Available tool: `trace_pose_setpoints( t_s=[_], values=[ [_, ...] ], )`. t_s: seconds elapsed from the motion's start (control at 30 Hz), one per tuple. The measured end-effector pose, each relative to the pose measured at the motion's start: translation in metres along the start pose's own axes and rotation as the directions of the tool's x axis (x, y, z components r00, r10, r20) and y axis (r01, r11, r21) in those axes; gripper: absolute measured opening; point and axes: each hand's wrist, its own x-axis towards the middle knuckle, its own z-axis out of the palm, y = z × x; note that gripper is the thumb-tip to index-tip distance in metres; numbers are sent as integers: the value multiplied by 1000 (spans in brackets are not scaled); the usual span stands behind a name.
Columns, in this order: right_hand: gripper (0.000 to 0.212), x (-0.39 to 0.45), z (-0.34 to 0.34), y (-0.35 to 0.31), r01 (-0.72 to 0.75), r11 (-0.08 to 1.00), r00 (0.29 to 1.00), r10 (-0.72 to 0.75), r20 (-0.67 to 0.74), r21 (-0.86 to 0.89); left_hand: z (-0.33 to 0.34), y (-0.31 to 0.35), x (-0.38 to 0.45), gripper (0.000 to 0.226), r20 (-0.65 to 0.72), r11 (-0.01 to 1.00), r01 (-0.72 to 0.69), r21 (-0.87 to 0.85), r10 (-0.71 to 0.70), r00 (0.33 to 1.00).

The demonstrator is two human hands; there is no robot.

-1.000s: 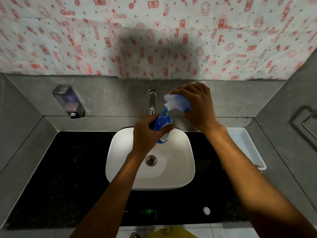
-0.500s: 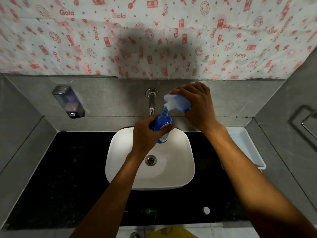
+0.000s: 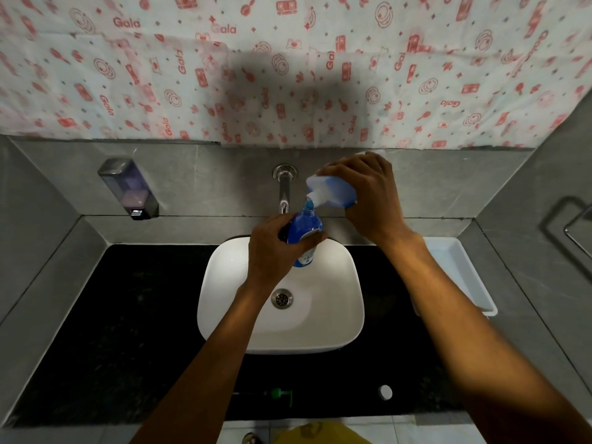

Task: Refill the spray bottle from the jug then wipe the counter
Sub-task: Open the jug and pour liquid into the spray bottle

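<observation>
My left hand (image 3: 275,251) grips the blue spray bottle (image 3: 306,230) upright over the white basin (image 3: 282,328), its open neck pointing up. My right hand (image 3: 368,193) holds the translucent jug (image 3: 331,192) of blue liquid tipped down to the left, its white spout touching the bottle's mouth. Blue liquid shows at the spout. The green spray head (image 3: 282,394) with its tube lies on the black counter (image 3: 128,331) near the front edge. A small white cap (image 3: 385,392) lies to its right.
A chrome tap (image 3: 284,190) comes out of the grey wall behind the bottle. A soap dispenser (image 3: 129,190) hangs at the left. A white tray (image 3: 461,277) stands at the counter's right end. Something yellow (image 3: 314,432) shows below the front edge.
</observation>
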Motion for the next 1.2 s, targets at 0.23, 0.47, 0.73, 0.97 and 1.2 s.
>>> trace_pose_setpoints(
  t_s=[0.23, 0.47, 0.73, 0.97, 1.2],
  values=[
    [60, -1, -1, -1, 1, 1000, 1000, -1, 1, -4, 0, 1, -1, 48, 4, 1000, 12, -5, -12, 1000],
    [60, 0, 0, 0, 21, 1000, 1000, -21, -15, 9, -2, 1, -2, 49, 19, 1000, 24, -4, -24, 1000],
    [58, -3, -1, -1, -20, 1000, 999, 20, 25, 10, -1, -1, -3, 53, 44, 999, 39, -14, -38, 998],
    [64, -13, 10, 1, -150, 982, 983, 136, 124, 112, -1, -5, -3, 64, 55, 999, 37, -13, -36, 998],
    [76, -60, 32, 2, -496, 822, 851, 396, 344, 280, 1, -20, -21, 63, 96, 983, 175, 53, -179, 979]
  ],
)
